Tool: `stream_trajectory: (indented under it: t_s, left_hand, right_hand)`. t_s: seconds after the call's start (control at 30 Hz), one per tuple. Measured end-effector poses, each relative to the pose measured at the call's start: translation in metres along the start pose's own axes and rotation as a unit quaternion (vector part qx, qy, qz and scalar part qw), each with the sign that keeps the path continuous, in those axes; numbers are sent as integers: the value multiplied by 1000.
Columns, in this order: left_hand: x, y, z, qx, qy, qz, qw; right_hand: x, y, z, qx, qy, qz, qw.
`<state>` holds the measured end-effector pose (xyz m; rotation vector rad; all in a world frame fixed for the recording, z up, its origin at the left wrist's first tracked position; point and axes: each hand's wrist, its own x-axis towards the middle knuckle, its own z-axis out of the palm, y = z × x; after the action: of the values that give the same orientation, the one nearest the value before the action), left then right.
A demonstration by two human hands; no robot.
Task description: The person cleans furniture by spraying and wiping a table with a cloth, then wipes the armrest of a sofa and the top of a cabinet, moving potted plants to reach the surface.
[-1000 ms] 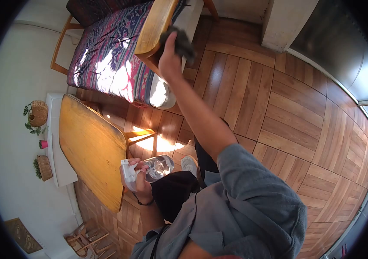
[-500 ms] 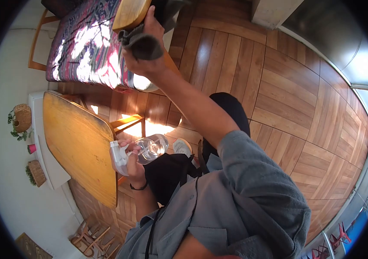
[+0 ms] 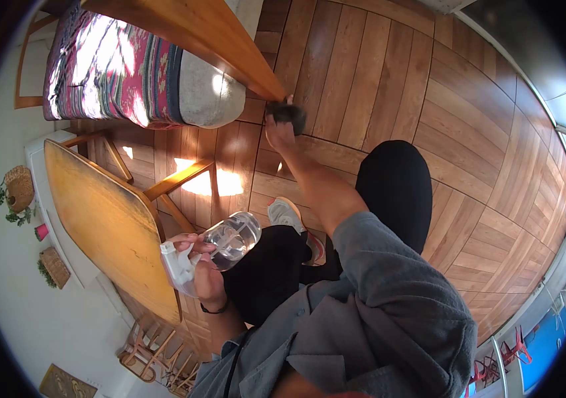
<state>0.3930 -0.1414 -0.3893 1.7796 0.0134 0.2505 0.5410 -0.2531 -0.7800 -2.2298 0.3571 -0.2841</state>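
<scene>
My left hand (image 3: 209,277) is wrapped round the neck of a clear spray bottle (image 3: 238,237) with a white trigger head; the bottle is tilted and holds some clear liquid. In my right hand (image 3: 280,134) is a dark grey cloth (image 3: 289,118), bunched against the lower end of a wooden chair leg (image 3: 230,48). The fingers of that hand are partly hidden by the cloth and the wood. Beside the leg is the chair's seat, covered by a striped, patterned woven blanket (image 3: 110,73) over a pale cushion (image 3: 210,93).
A yellow wooden table (image 3: 104,225) with worn edges stands to the left, its legs reaching toward my feet. Baskets with plants (image 3: 19,189) are by the white wall. Wooden chairs (image 3: 147,351) are at lower left. Wooden parquet (image 3: 475,132) covers the floor at right.
My right hand and the cloth have gone from the top of the chair's wooden arm down to the lower end of its leg. My left hand still holds the spray bottle in much the same place.
</scene>
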Motion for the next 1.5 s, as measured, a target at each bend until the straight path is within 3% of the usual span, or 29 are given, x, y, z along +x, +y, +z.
stream_trajectory:
  t_s: [0.07, 0.13, 0.2, 0.37, 0.5, 0.57, 0.67, 0.73, 0.9, 1.03, 1.23, 1.3, 1.37, 1.5]
  left_hand:
    - [0, 3, 5, 7, 5, -18, 1000]
    - [2, 0, 4, 8, -2, -21, 1000]
    - [4, -1, 4, -1, -5, -18, 1000]
    - [14, 10, 7, -23, -1, 0, 1000]
    - [21, 15, 4, -27, -8, 31, 999]
    - [22, 19, -2, -31, -20, 42, 998]
    - [22, 30, 0, -51, -24, 44, 997]
    - [20, 29, -3, -53, -20, 33, 998]
    - [21, 24, 4, -47, 9, 13, 999]
    - [23, 15, 4, -37, -16, 5, 999]
    - [26, 0, 5, 6, -41, 8, 999]
    - [24, -3, 2, 11, -54, 7, 998]
    - [23, -5, 0, -1, -76, 7, 997]
    - [22, -4, -7, -14, -83, 9, 996]
  right_hand:
    - [7, -15, -12, 128, -15, 127, 983]
    - [25, -58, -54, 322, 15, 298, 898]
    - [31, -90, -69, 362, 71, 300, 880]
    - [62, -185, -127, 435, 199, 230, 848]
    - [76, -259, -188, 500, 248, 149, 816]
    - [87, -285, -211, 509, 298, 61, 805]
    - [116, -313, -262, 494, 355, -145, 780]
    - [132, -312, -274, 476, 356, -221, 773]
    - [140, -273, -258, 303, 370, -280, 832]
    - [111, -217, -193, 418, 300, -161, 842]
    - [52, -123, -97, 246, 223, 97, 938]
    - [43, -99, -65, 373, 212, 241, 870]
    - [43, -78, -40, 485, 198, 370, 767]
    - [68, -62, -34, 659, 205, 539, 484]
